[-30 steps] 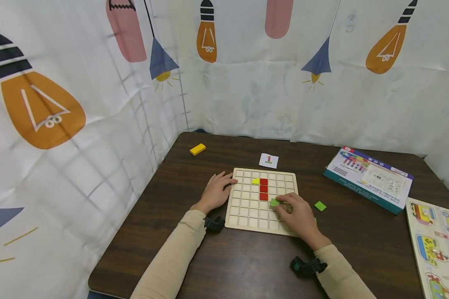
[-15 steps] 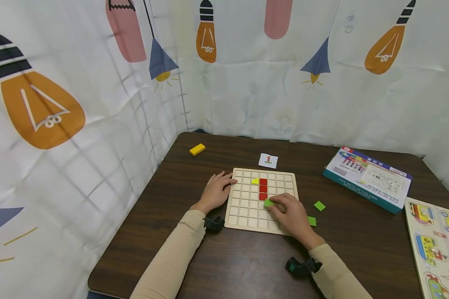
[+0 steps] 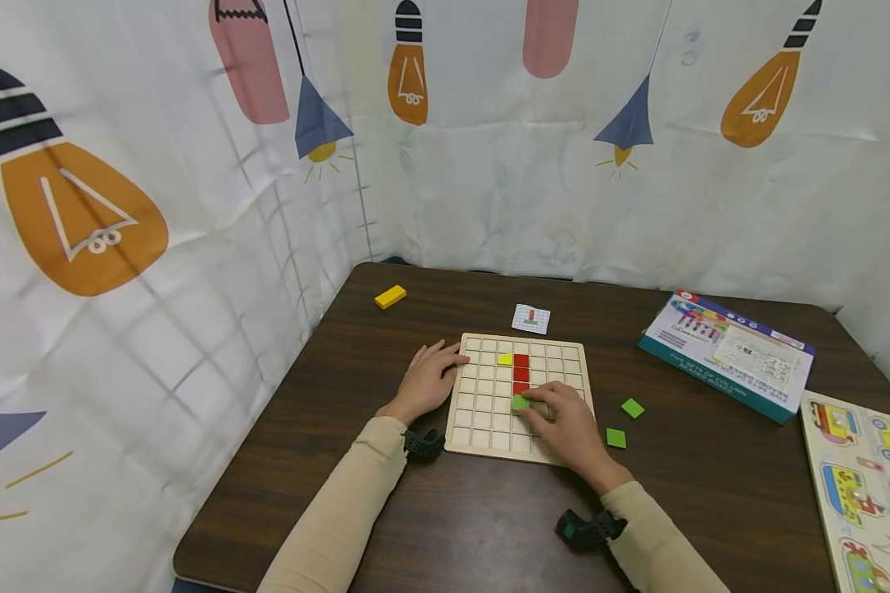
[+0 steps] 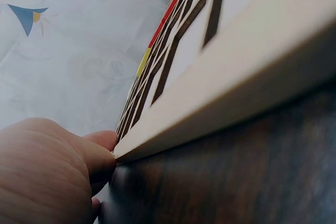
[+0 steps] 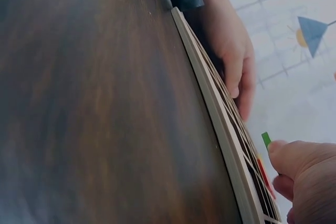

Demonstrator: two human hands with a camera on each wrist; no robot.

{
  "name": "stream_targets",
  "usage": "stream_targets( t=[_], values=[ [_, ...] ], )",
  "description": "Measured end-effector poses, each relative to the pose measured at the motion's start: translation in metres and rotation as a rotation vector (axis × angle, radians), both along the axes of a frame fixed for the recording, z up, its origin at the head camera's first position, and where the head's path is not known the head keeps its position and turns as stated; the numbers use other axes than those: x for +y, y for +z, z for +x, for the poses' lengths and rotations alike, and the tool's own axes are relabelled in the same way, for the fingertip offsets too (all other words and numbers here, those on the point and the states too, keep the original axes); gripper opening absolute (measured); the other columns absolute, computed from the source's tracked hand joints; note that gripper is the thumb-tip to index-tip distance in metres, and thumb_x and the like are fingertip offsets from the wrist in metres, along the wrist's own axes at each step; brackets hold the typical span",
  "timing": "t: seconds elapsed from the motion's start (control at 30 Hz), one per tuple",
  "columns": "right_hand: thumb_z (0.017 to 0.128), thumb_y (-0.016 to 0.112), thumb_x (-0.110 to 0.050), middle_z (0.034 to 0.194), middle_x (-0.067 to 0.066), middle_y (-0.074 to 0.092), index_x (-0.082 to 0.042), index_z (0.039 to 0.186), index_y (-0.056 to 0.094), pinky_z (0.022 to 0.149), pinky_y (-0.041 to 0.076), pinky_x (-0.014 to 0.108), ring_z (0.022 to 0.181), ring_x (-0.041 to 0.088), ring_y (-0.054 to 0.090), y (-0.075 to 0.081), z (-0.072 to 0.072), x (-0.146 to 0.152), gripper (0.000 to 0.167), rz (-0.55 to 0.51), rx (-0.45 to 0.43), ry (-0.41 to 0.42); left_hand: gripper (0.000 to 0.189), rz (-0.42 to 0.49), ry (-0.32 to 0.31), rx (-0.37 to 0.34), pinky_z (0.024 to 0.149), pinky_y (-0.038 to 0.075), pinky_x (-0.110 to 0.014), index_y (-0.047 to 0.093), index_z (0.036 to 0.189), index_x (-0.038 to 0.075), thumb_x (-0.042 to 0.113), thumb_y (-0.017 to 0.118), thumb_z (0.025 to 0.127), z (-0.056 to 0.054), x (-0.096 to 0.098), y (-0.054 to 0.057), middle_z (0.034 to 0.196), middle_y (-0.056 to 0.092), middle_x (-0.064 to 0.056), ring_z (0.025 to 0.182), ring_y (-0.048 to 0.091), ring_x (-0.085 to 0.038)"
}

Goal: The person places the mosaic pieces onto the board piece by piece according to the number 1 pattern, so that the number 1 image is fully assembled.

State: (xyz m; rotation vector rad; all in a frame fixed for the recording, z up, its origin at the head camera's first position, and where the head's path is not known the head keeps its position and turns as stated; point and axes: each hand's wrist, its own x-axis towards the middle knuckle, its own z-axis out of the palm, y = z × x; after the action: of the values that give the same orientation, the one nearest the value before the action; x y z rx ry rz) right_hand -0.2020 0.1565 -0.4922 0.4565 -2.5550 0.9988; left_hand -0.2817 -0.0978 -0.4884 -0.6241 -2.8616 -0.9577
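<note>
Green tile [image 3: 520, 403], pinched by the right hand [image 3: 564, 422] over the board [image 3: 482, 420] on the near-edge side of the red tiles [image 3: 521, 375], left hand [image 3: 428, 379] relaxed, touching the board's left edge, seems mid-placement, needing squaring up, then release.

The left hand [image 3: 426, 380] bars the board's [image 3: 482, 420] left edge, and the right hand [image 3: 564, 420] reaches across its right half, pinching a green tile [image 3: 519, 403] below the red tiles [image 3: 521, 362]. To the right, two loose tiles [image 3: 615, 438] obstruct, then the box [image 3: 727, 354]. A hand could pass between the card [image 3: 531, 319] and the box, or from the near side between the wristbands [image 3: 424, 445].
</note>
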Motion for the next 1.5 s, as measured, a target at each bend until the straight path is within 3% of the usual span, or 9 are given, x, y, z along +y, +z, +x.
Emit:
stream_targets(
  t=[0.37,1.1,1.5],
  values=[
    [0.083,0.08,-0.021,0.101,-0.003,0.066,-0.014,0.106,0.075,0.082,0.053,0.039,0.097,0.017,0.061,-0.001,-0.001,-0.012,0.025,-0.044,-0.025,0.008,0.032,0.012,-0.003,0.005,0.123,0.009,-0.044,0.065,0.13,0.018,0.013,0.049,0.103,0.0,0.0,0.001,0.15,0.045,-0.003,0.146,0.027,-0.024],
    [0.081,0.081,-0.018,0.097,0.0,0.065,-0.011,0.103,0.075,0.075,0.054,0.038,0.09,0.019,0.062,0.0,0.0,-0.028,0.023,0.072,0.071,-0.032,0.032,-0.005,0.005,0.015,0.123,0.01,-0.045,0.065,0.13,0.019,0.014,0.049,0.103,0.0,0.002,0.001,0.15,0.045,-0.002,0.145,0.028,-0.025],
    [0.082,0.08,-0.017,0.098,0.0,0.064,-0.011,0.104,0.076,0.075,0.054,0.036,0.089,0.018,0.063,0.0,-0.003,-0.032,0.022,0.054,0.023,-0.042,0.032,0.004,0.0,0.02,0.123,0.01,-0.045,0.065,0.13,0.016,0.013,0.048,0.103,0.0,0.001,0.001,0.15,0.046,-0.004,0.145,0.028,-0.026]
  ],
)
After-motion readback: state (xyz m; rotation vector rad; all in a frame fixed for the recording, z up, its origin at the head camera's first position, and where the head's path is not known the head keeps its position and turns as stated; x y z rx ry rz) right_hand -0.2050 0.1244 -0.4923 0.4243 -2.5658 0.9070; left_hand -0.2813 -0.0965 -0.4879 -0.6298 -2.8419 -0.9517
